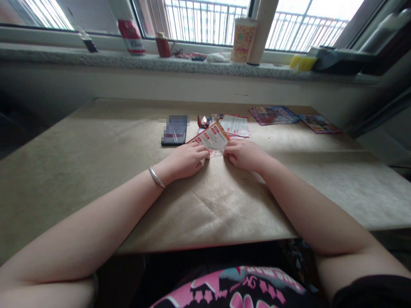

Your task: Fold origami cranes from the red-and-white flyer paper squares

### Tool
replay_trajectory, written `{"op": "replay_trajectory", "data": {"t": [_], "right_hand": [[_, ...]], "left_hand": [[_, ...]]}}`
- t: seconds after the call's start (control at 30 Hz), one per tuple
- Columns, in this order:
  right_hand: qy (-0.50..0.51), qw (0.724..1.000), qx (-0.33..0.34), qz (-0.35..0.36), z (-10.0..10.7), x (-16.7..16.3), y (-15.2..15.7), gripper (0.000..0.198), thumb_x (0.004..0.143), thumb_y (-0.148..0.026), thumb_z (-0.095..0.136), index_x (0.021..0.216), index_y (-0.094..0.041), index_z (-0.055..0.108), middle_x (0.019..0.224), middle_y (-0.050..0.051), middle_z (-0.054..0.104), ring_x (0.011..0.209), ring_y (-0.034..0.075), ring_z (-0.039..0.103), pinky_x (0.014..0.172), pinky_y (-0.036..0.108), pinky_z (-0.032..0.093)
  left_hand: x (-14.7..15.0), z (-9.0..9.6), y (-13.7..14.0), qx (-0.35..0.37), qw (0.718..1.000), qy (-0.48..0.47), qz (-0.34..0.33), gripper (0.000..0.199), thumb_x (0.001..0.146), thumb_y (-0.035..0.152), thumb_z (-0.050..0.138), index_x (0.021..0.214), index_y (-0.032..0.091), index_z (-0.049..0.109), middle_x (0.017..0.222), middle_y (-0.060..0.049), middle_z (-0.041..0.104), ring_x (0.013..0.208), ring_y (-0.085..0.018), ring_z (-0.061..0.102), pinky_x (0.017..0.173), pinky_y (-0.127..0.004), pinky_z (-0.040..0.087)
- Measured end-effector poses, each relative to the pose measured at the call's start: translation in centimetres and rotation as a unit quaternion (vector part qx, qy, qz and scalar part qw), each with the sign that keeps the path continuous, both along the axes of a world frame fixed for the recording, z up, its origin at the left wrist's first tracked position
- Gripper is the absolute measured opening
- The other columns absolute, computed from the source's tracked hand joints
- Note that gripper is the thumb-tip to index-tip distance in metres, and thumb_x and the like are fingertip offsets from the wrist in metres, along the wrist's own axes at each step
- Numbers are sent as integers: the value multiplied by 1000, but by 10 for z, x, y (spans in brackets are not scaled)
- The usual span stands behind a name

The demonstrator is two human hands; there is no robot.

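- The left hand (189,160) and the right hand (242,155) are near each other, with a narrow gap between them, fingers curled inward at a white paper card with red print and a yellow-patterned edge (210,136).
- The card lies between and just beyond the hands, its upper part slanting; a strip of printed paper shows along its near side. Whether the fingers pinch the paper or only press on it cannot be told.
- A silver metal bracelet (156,177) circles the left wrist.
- A dark rectangular device (176,131), partly blurred, lies just beyond the left hand.
- More white paper cards with red print (236,124) lie beyond the right hand, beside a small red-and-dark folded piece (203,122).
- Farther off, to the right of both hands, are two groups of glossy multicoloured cards (276,114).
- Everything rests on a beige-covered table (96,171), which extends around both hands.
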State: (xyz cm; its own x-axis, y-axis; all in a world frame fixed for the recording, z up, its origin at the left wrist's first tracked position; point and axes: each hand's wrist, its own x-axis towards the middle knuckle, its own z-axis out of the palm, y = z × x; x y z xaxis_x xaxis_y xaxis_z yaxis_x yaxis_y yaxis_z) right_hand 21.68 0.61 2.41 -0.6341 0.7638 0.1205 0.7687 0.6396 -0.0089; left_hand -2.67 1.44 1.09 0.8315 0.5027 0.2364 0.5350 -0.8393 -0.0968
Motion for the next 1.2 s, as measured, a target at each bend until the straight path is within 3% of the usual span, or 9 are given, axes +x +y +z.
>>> {"op": "replay_trajectory", "data": {"t": [0.27,0.53,0.87,1.2], "right_hand": [[-15,1000,2,-16,3,8,2,28,84,-16,48,92,-20,74,102,6,70,90,18,62,78,30,43],[-29,999,-3,-39,7,15,3,29,83,-18,47,88,-21,75,101,3,72,84,16,62,72,29,42],[-57,996,-16,-70,10,26,5,30,82,-20,48,91,-22,77,102,4,73,88,18,63,71,29,42],[-79,992,-8,-102,14,40,6,28,82,-24,50,89,-26,76,104,-1,74,95,19,65,66,29,40]], "left_hand": [[-6,6,-2,-32,999,-12,41,27,86,13,43,89,17,70,103,-6,71,94,-21,67,85,-34,55],[-12,11,-1,-18,999,2,42,32,86,15,42,84,18,74,100,-5,74,85,-18,69,77,-29,54],[-29,11,10,-84,996,-8,27,33,81,13,44,88,22,76,103,2,75,90,-14,69,84,-24,53],[-29,13,9,-89,995,10,45,33,82,14,44,87,22,76,104,1,75,90,-15,69,84,-25,52]]}}
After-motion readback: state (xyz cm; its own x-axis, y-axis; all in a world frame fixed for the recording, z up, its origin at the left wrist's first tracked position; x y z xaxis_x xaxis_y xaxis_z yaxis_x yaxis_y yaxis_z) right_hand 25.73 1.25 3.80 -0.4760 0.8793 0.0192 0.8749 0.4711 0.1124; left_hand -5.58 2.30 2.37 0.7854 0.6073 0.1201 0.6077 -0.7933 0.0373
